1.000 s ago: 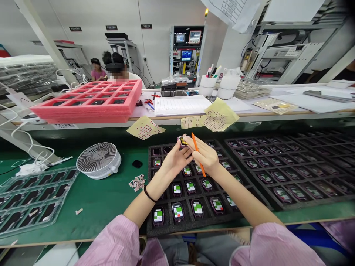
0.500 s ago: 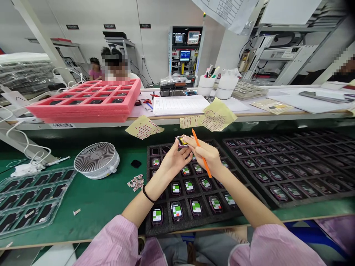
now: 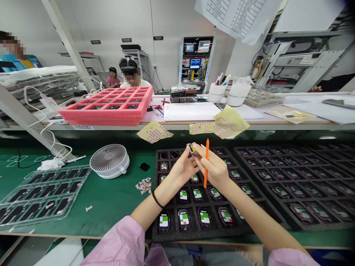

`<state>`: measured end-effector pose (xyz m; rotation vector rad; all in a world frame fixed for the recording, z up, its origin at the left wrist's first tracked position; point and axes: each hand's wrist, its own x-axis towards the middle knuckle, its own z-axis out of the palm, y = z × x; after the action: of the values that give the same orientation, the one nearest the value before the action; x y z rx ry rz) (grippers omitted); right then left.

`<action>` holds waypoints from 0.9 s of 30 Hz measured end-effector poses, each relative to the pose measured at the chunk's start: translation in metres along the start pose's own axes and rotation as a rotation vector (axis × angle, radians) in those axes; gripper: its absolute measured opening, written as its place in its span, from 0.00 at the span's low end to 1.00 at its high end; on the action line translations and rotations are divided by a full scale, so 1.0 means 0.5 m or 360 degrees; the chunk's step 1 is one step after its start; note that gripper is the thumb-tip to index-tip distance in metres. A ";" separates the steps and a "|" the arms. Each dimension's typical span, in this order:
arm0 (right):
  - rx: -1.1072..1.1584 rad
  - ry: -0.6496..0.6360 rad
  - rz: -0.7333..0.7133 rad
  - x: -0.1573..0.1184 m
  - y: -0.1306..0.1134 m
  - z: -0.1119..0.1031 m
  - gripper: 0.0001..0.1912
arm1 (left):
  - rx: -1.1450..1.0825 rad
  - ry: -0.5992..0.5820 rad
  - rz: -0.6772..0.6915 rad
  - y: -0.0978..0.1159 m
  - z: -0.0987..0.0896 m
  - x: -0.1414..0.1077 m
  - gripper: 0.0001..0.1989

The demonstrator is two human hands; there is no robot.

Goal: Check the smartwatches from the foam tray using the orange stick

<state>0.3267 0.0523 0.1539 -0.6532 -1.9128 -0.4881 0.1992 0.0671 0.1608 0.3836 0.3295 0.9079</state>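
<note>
Between my two hands is a small watch-like device with a purple rim and a yellow patch on its face. My left hand pinches it at the fingertips, and the fingers of my right hand touch its other side. My right hand also grips an orange pen-like stick, held upright. Below my hands lies a black foam tray holding rows of similar devices with green-and-white labels. My hands hide the tray's middle cells.
To the right lies a second black foam tray of devices. On the green bench are a white fan, a clear plastic tray and paper scraps. A pink foam crate sits on the shelf ahead. Co-workers sit beyond it.
The whole view has shifted as my head turned. The orange stick has swung from slanted to upright. Both hands keep the same hold on the device.
</note>
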 end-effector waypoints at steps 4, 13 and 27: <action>-0.0089 0.0044 -0.0124 -0.007 0.012 0.006 0.10 | 0.0019 0.0045 -0.0005 -0.006 0.004 -0.005 0.14; -0.0157 0.0046 -0.0253 -0.004 0.022 -0.003 0.10 | -0.0059 0.0034 -0.0010 -0.011 0.010 -0.011 0.11; -0.0104 -0.0069 -0.0036 -0.046 0.040 -0.014 0.08 | 0.0092 0.0169 -0.0039 -0.038 -0.015 0.020 0.11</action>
<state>0.3521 0.0585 0.1365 -0.6904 -1.9538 -0.5564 0.2148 0.0659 0.1442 0.3842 0.4579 0.8979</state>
